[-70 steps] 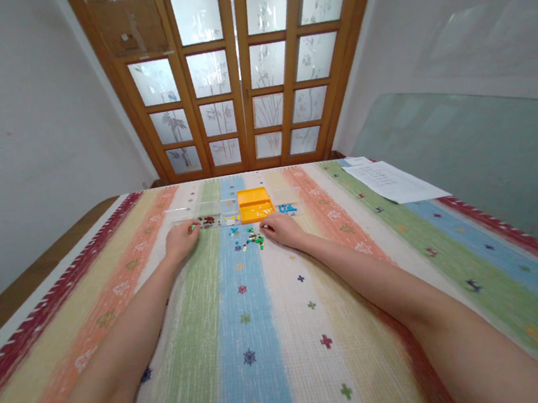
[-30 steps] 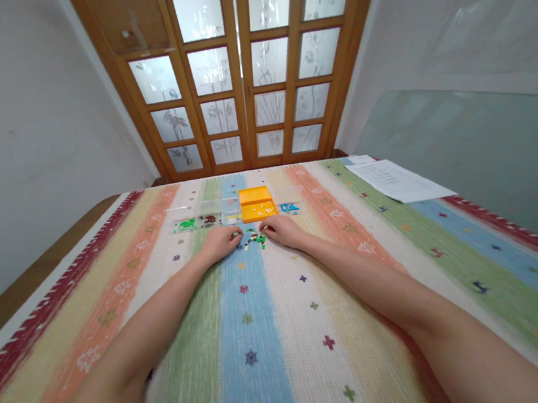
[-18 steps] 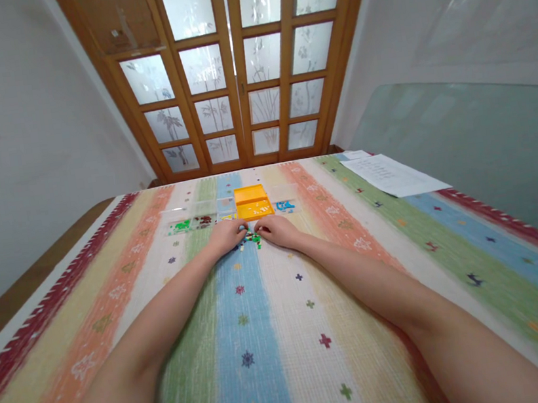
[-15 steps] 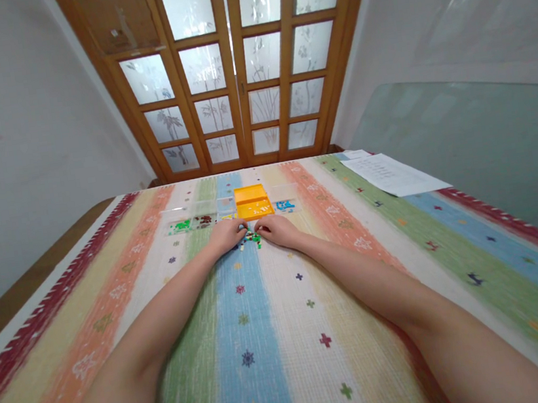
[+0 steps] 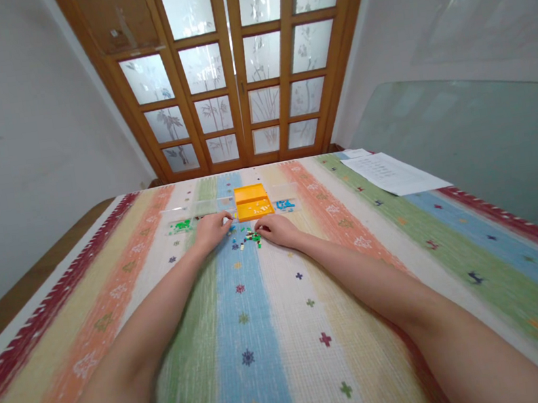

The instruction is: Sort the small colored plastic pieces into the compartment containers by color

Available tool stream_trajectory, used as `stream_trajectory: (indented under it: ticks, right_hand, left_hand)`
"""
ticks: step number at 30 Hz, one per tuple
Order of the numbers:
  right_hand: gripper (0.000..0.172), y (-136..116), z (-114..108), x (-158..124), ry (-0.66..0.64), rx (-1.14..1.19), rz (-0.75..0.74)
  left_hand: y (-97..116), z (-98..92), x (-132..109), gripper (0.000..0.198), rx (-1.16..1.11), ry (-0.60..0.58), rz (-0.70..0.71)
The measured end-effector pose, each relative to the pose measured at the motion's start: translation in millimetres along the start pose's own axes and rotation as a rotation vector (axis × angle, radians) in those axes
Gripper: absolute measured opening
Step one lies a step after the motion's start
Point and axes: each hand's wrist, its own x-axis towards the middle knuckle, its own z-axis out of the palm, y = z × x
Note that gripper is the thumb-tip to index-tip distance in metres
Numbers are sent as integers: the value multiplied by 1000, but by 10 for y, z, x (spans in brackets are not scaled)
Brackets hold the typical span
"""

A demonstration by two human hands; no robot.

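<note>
A small pile of mixed green, dark and white pieces [image 5: 253, 236] lies on the tablecloth [image 5: 276, 333]; they look like tiny building bricks. My right hand [image 5: 277, 231] rests at the pile's right edge, fingers curled in a pinch; anything between the fingertips is too small to make out. To the left, my left hand [image 5: 212, 231] is over the near side of the clear boxes, thumb and fingers bent together and apart from the pile. Whatever it may hold is hidden. A few blue bits [image 5: 233, 228] lie by its fingertips.
Behind the pile stands an opened orange-yellow box [image 5: 249, 193] with white pieces inside. Clear boxes hold green pieces [image 5: 182, 225] on the left and blue pieces [image 5: 285, 205] on the right. Paper sheets [image 5: 389, 173] lie at the far right.
My left hand has moved left, away from the pile, uncovering its left side and now covering the box of brown pieces. The right hand stays in place.
</note>
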Motion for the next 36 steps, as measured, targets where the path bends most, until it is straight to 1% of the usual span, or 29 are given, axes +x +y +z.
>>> stream_trajectory:
  ticks: [3, 6, 9, 11, 13, 15, 18, 21, 23, 26, 29, 32, 36]
  right_hand:
    - [19, 8, 7, 10, 2, -6, -4]
    - [19, 5, 4, 15, -2, -12, 3]
    - [19, -10, -7, 14, -6, -10, 16]
    - [20, -19, -15, 12, -4, -6, 15]
    - [20, -23, -20, 9, -1, -4, 10]
    - [19, -24, -23, 7, 3, -3, 3]
    - [19, -25, -26, 7, 0, -6, 2]
    - [20, -33, -31, 9, -4, -10, 9]
    - [20, -40, -33, 9, -5, -9, 13]
    - [20, -44, -30, 5, -2, -12, 16]
    - [20, -38, -22, 1, 7, -22, 11]
    - [20, -30, -16, 0, 14, -21, -1]
    - [20, -32, -22, 3, 8, -14, -1]
  left_hand:
    - [-282, -74, 11, 33, -9, 73, -148]
    - [-516, -96, 14, 33, 13, 127, -264]
    - [-638, -63, 0, 34, 38, 124, -306]
    - [-650, -25, -18, 36, 33, 121, -290]
    - [-608, 13, -38, 38, 5, 107, -234]
    - [-517, 35, -54, 37, -25, 68, -139]
    - [-316, 26, -60, 36, -30, -19, 3]
    - [-91, 3, -45, 35, -25, -105, 87]
    - [41, 10, -34, 32, -17, -142, 124]
    - [184, 59, -26, 25, 13, -164, 127]
    - [246, 112, -32, 22, 28, -158, 113]
    - [233, 127, -50, 22, 38, -143, 103]
    - [162, 101, -83, 25, 43, -115, 60]
